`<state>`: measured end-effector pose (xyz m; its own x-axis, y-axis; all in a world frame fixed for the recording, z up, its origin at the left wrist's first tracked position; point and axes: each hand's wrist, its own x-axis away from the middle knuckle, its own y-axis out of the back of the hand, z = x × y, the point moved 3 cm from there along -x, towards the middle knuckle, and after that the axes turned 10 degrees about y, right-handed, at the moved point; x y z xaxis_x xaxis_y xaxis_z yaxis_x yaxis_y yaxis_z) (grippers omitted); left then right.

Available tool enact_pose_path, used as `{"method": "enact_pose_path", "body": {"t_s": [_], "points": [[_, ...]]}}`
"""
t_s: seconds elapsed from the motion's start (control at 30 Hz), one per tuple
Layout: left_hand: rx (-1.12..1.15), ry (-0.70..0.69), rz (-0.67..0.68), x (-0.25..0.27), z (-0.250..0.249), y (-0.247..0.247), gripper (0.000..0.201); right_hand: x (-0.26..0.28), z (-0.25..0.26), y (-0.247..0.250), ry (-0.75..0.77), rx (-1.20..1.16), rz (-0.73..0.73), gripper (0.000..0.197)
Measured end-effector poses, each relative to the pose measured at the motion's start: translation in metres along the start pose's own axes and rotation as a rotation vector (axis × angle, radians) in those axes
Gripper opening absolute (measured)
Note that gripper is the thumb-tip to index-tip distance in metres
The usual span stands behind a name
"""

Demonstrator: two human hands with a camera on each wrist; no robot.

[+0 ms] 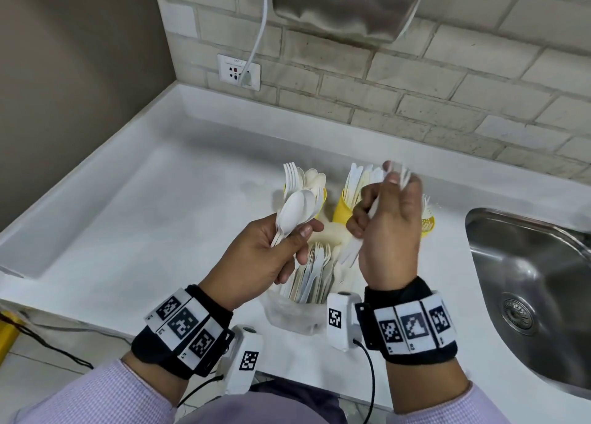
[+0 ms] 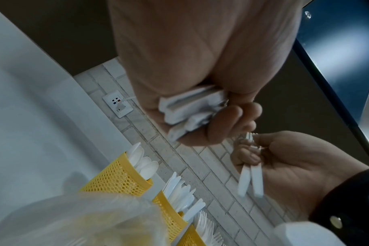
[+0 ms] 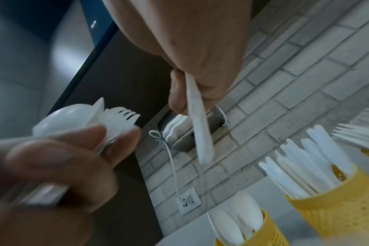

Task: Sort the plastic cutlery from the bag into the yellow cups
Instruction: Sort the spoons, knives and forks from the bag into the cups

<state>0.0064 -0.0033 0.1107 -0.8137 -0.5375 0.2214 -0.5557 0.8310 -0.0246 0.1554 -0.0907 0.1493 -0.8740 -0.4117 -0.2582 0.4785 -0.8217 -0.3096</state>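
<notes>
The cutlery (image 1: pixel 311 271) in the bag (image 1: pixel 292 315) looks light, thin and slippery, so take handles: your left hand (image 1: pixel 271 257) clasps spoons (image 1: pixel 295 211), your right hand (image 1: pixel 388 228) pinches forks (image 1: pixel 401 175).

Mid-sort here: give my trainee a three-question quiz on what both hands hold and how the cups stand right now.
1. True or false: the left hand holds spoons.
2. What does the right hand grip? A) forks B) the bag C) a cup
3. Fill in: the middle yellow cup holds ____.

Key: 1 true; 2 A, tines show above the fingers in the left wrist view; 3 knives, with spoons in the cup to its left and forks to its right.
</notes>
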Motion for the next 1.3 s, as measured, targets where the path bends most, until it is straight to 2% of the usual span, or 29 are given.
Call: {"method": "enact_pose_path", "body": {"t_s": [0.13, 0.23, 0.33, 0.43, 0.5, 0.6, 0.7, 0.87, 0.93, 1.07, 1.17, 1.23, 1.3], "points": [[-0.002, -0.015, -0.037, -0.001, -0.002, 0.000, 0.019, 0.016, -0.016, -0.010, -0.094, 0.165, 0.206, 0.024], [-0.030, -0.039, -0.087, 0.000, -0.004, 0.001, 0.029, 0.024, -0.018, -0.014, -0.100, 0.209, 0.356, 0.016], [-0.037, -0.034, -0.119, 0.000, -0.004, 0.003, 0.038, 0.023, -0.019, -0.014, -0.062, 0.197, 0.434, 0.012], [-0.012, -0.023, -0.110, 0.001, -0.003, 0.003, 0.036, 0.022, -0.019, -0.015, -0.050, 0.188, 0.461, 0.008], [-0.033, -0.024, -0.107, 0.000, -0.003, 0.003, 0.030, 0.023, -0.017, -0.018, -0.071, 0.167, 0.403, 0.012], [-0.043, -0.030, -0.089, 0.002, -0.005, 0.002, 0.019, 0.021, -0.017, -0.018, -0.135, 0.081, 0.228, 0.015], [-0.020, -0.022, -0.089, 0.004, -0.005, 0.001, 0.030, 0.016, -0.020, -0.015, -0.220, -0.057, 0.107, 0.022], [-0.006, -0.027, -0.059, 0.004, -0.005, -0.001, 0.020, 0.021, -0.022, -0.020, -0.238, -0.115, 0.198, 0.008], [-0.030, -0.030, -0.048, 0.004, -0.004, -0.001, 0.026, 0.021, -0.023, -0.019, -0.261, -0.130, 0.187, 0.011], [-0.084, -0.018, -0.045, 0.004, -0.001, -0.001, 0.022, 0.013, -0.023, -0.013, -0.296, -0.238, 0.107, 0.014], [-0.148, -0.050, -0.063, 0.005, -0.001, 0.001, 0.033, 0.003, -0.015, -0.006, -0.245, -0.349, -0.028, 0.011], [-0.149, -0.049, -0.068, 0.005, -0.001, 0.002, 0.027, -0.004, -0.007, -0.002, -0.174, -0.435, -0.075, 0.009], [-0.088, -0.017, -0.042, 0.005, -0.001, 0.003, 0.018, -0.012, 0.000, 0.003, -0.077, -0.392, -0.081, 0.010]]}}
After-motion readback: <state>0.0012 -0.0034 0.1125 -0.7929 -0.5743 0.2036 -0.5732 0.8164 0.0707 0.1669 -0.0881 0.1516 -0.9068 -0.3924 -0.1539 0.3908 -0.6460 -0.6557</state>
